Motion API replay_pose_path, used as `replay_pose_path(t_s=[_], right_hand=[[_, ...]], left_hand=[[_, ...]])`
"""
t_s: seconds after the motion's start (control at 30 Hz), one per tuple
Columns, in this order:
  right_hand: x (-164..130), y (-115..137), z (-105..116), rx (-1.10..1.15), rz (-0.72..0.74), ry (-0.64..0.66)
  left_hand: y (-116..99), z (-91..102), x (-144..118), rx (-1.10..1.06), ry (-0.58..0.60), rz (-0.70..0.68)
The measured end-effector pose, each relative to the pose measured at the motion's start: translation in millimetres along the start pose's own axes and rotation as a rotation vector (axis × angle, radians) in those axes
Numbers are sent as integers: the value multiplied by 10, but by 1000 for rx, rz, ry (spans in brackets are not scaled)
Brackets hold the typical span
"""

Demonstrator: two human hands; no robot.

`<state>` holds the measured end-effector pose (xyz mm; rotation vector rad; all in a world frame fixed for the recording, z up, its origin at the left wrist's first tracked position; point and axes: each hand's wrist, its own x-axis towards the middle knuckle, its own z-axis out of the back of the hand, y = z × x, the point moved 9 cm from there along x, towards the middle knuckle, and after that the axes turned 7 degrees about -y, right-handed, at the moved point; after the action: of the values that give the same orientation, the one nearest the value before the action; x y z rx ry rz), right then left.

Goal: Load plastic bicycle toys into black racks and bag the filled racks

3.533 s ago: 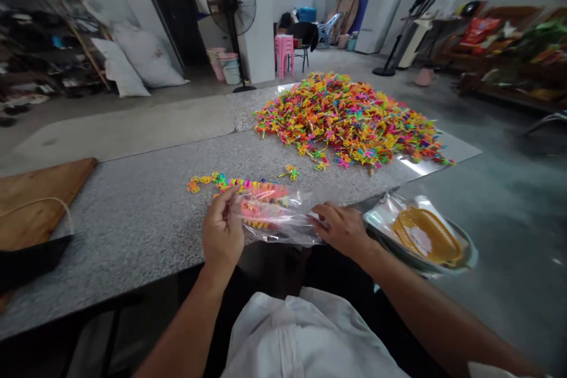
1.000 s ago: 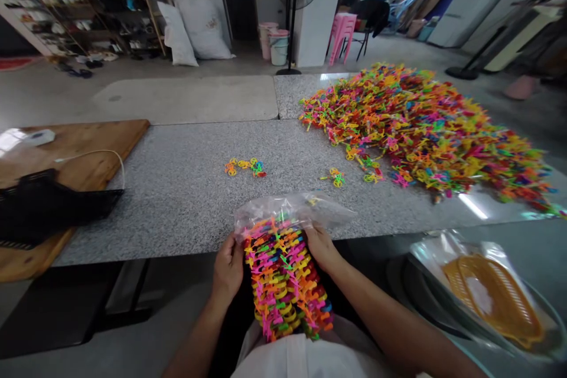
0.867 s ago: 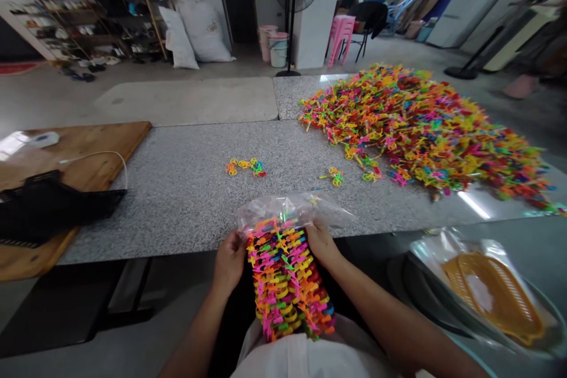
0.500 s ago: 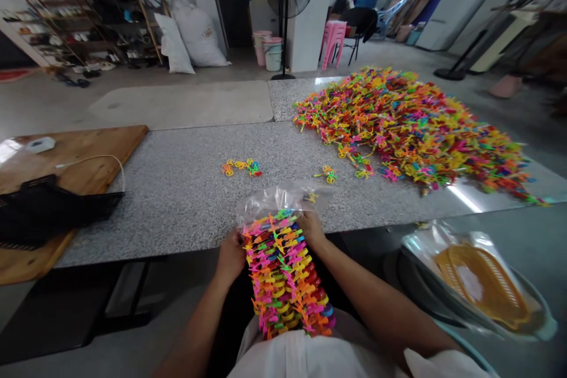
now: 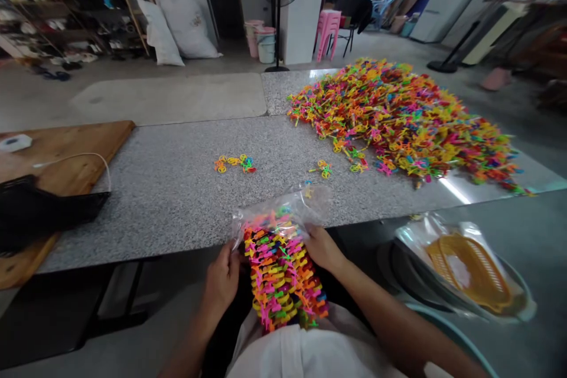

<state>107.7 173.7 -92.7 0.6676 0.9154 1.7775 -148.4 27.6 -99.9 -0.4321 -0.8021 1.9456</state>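
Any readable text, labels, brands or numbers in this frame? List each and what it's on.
None can be read.
Clear bag held by the left hand and right hand: no print visible.
White sacks by the wall: any marks too blurred to read.
Shelf items: too small and blurred.

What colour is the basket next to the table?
The basket is orange-yellow, seen best in the head view.

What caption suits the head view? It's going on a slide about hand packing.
Both hands, left hand and right hand, grip a clear bag of colourful plastic pieces at the granite table edge.
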Motion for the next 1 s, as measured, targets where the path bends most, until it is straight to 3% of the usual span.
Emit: replay_pose_path(t_s=[0.1,0.17,0.27,0.37,0.5,0.63,0.83,1.0], right_hand=[[-204,-117,43,-150,-45,18],[-228,-133,115,-274,-18,-50],[-155,-72,183,-378,76,-184],[-62,3,216,-351,148,-316],[-20,93,274,-283,221,-436],[-121,238,287,-289,408,-375],[-517,406,461,-240,627,-260],[-918,443,552,-203,651,-176]], left_hand=[[-17,106,-89,140,-157,-23],[-116,190,-50,156,-294,-78],[-268,302,136,124,-449,-152],[-414,410,365,102,-509,-191],[-754,525,459,79,-500,-342],[-1086,592,198,49,-495,-593],[-1143,605,-245,71,-374,-760],[-1064,509,-582,59,-218,-808]])
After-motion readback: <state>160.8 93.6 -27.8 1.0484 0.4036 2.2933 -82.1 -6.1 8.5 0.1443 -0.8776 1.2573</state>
